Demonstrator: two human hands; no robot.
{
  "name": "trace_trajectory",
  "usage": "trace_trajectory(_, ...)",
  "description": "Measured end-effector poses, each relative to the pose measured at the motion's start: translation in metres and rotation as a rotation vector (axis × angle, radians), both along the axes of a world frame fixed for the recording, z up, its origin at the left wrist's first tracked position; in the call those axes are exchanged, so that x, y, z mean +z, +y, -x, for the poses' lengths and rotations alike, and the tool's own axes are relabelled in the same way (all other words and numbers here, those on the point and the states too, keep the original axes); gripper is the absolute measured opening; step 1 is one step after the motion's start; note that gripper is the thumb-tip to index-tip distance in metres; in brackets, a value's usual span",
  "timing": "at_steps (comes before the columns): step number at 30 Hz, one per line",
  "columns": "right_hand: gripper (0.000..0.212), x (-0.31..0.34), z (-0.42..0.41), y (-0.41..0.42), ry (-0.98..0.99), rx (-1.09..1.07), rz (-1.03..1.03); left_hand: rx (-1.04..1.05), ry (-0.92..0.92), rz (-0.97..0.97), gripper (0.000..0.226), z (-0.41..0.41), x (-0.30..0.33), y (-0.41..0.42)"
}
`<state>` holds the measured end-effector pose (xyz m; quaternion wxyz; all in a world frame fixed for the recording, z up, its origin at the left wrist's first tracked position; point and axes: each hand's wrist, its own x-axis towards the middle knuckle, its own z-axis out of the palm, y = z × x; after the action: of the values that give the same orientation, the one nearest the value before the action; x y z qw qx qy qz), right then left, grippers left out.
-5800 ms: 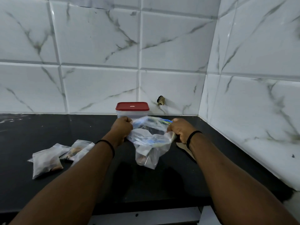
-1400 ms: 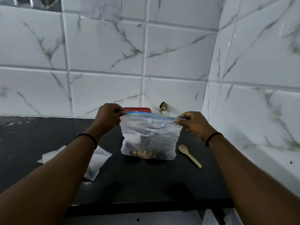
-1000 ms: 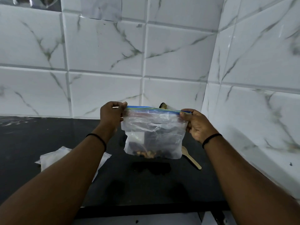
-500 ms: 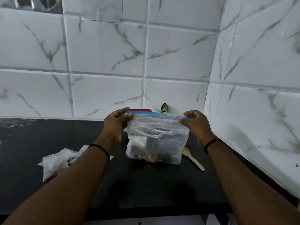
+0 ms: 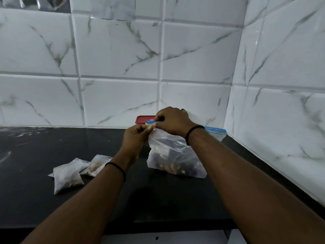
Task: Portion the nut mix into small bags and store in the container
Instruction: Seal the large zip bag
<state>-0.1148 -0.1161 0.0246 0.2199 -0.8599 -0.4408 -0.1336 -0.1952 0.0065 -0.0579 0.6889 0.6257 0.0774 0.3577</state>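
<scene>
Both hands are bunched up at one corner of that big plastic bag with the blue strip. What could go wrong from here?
The left hand and right hand both pinch the left end of the big bag's blue zip strip. Its right end hangs unsupported, so the bag may sag or tip and, if unsealed, spill nuts onto the black counter. The left forearm also passes just above the small filled bags and might nudge them.

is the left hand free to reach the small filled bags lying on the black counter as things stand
Probably not right away: the left hand is pinching the blue zip strip of the large clear plastic bag, alongside the right hand. Once it lets go, the small filled bags lie on the black counter beside its forearm, with nothing between.
</scene>
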Motion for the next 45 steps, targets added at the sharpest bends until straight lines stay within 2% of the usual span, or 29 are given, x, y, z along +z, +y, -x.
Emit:
trace_trajectory(3, 0.025, -0.006, 0.001, 0.005, 0.086, 0.101, -0.031, -0.027, 0.011, -0.025, 0.01, 0.0, 0.0, -0.002)
trace_trajectory(6, 0.013, -0.002, 0.003, 0.01, 0.071, 0.131, -0.036, -0.022, -0.003, -0.093, 0.018, 0.0, 0.008, -0.007)
trace_trajectory(9, 0.011, 0.017, 0.006, 0.012, -0.025, 0.11, -0.007, 0.018, -0.006, -0.111, 0.016, -0.001, 0.014, -0.008)
trace_trajectory(14, 0.008, 0.054, 0.01, 0.015, -0.228, 0.073, -0.01, 0.099, -0.032, -0.035, 0.011, -0.004, 0.033, -0.013)
trace_trajectory(17, 0.001, 0.093, 0.01, 0.01, -0.286, 0.062, -0.232, 0.093, 0.036, -0.07, 0.014, -0.005, 0.032, -0.004)
trace_trajectory(19, 0.004, 0.137, 0.015, -0.004, -0.38, 0.039, -0.393, 0.103, 0.079, -0.035, 0.018, -0.001, 0.012, -0.001)
trace_trajectory(22, 0.01, 0.177, 0.03, -0.031, -0.382, 0.141, -0.358, 0.101, 0.054, 0.041, 0.018, 0.005, -0.005, -0.005)
trace_trajectory(24, 0.013, 0.164, 0.032, -0.036, -0.289, 0.201, -0.227, 0.098, 0.026, 0.079, 0.017, 0.004, -0.002, -0.006)
trace_trajectory(30, 0.035, 0.057, 0.001, -0.044, -0.002, 0.047, 0.09, 0.047, -0.036, 0.121, 0.008, 0.006, 0.02, -0.016)
trace_trajectory(33, 0.031, 0.027, -0.003, -0.047, 0.133, 0.035, 0.04, 0.023, -0.056, 0.129, 0.008, 0.007, 0.022, -0.022)
trace_trajectory(36, 0.017, 0.025, -0.006, -0.044, 0.094, 0.028, -0.025, -0.025, -0.072, 0.139, 0.009, 0.006, 0.016, -0.021)
trace_trajectory(39, 0.011, 0.034, -0.005, -0.042, 0.066, 0.027, -0.058, -0.17, -0.036, 0.102, 0.039, 0.006, 0.009, -0.019)
trace_trajectory(41, 0.009, 0.039, -0.003, -0.042, 0.06, 0.041, -0.053, -0.204, 0.055, 0.039, 0.05, 0.008, 0.005, -0.02)
trace_trajectory(45, 0.006, 0.053, -0.002, -0.046, 0.006, 0.037, -0.085, -0.147, 0.149, -0.031, 0.025, 0.01, -0.004, -0.023)
